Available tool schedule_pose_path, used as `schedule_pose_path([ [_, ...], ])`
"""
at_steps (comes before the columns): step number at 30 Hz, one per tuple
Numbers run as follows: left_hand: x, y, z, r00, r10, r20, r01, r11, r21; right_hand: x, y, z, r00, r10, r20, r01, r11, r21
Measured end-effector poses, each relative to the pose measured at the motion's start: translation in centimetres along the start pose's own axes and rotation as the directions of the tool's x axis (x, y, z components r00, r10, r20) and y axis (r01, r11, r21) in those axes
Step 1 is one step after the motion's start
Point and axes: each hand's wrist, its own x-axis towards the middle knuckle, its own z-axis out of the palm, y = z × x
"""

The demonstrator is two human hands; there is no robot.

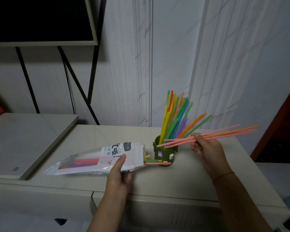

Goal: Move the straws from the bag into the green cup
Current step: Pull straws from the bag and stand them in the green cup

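**Straws (228, 132) in the right hand (206, 148), at the green cup (165, 152)**

The right hand pinches a small bundle of pink and orange straws between the thumb and the curled fingers. The bundle lies almost level in the air. Its left tips cross in front of the cup's rim, and its long right ends point toward the back right corner of the cabinet top (182, 181). A thin cord (223, 175) goes around the right wrist.

The green cup stands upright near the back edge of the cabinet top, a little right of the middle, with small figures stuck on its wall. Many standing straws (174, 118) already fill it, yellow, orange, green, blue, pink and purple, and they fan out toward the right.

The bag (94, 158) lies to the left of the cup, with its open mouth turned to the cup and just beside it. The left hand (119, 173) grips the bag near the mouth, the thumb on top and the fingers curled under it. A few straw ends (156, 162), green, pink and yellow, stick out of the mouth and reach the foot of the cup; whether they touch it I cannot tell. More colours show through the clear part of the bag.

On the left part of the cabinet top rests a flat white board (23, 144). Behind it a black screen (40, 19) stands on thin dark legs
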Motion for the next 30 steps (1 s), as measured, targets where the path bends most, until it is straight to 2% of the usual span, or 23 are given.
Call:
schedule_pose_path([
  [4,0.0,-0.5,0.2,1.0,-0.02,-0.009,0.02,1.0,-0.002,0.8,-0.1,-0.2,0.99,-0.112,-0.084,0.101,0.988,-0.12],
  [8,0.0,-0.7,0.4,1.0,-0.018,-0.009,0.018,1.0,0.007,1.6,0.5,0.7,0.977,-0.197,-0.086,0.166,0.945,-0.281],
  [12,-0.1,-0.8,0.6,1.0,-0.027,-0.007,0.027,1.0,0.013,1.8,1.4,2.1,0.987,-0.161,0.017,0.152,0.885,-0.441],
  [16,-0.4,-0.8,0.9,0.999,-0.039,-0.004,0.039,0.999,-0.002,1.7,3.0,3.0,0.989,-0.084,0.123,0.142,0.774,-0.617],
  [20,-0.5,-0.8,0.9,0.999,-0.043,-0.002,0.043,0.999,-0.014,1.5,3.6,3.0,0.989,-0.062,0.136,0.133,0.783,-0.607],
  [23,-0.5,-0.7,0.9,0.999,-0.04,-0.005,0.04,0.999,-0.013,1.4,3.1,2.7,0.99,-0.081,0.112,0.127,0.854,-0.504],
  [26,-0.5,-0.8,0.8,0.999,-0.035,-0.002,0.035,0.999,-0.021,1.1,2.5,2.7,0.978,-0.209,-0.006,0.185,0.879,-0.44],
  [30,-0.6,-0.9,1.0,0.999,-0.036,-0.001,0.036,0.999,-0.035,0.9,2.2,3.0,0.949,-0.31,-0.06,0.239,0.831,-0.503],
])
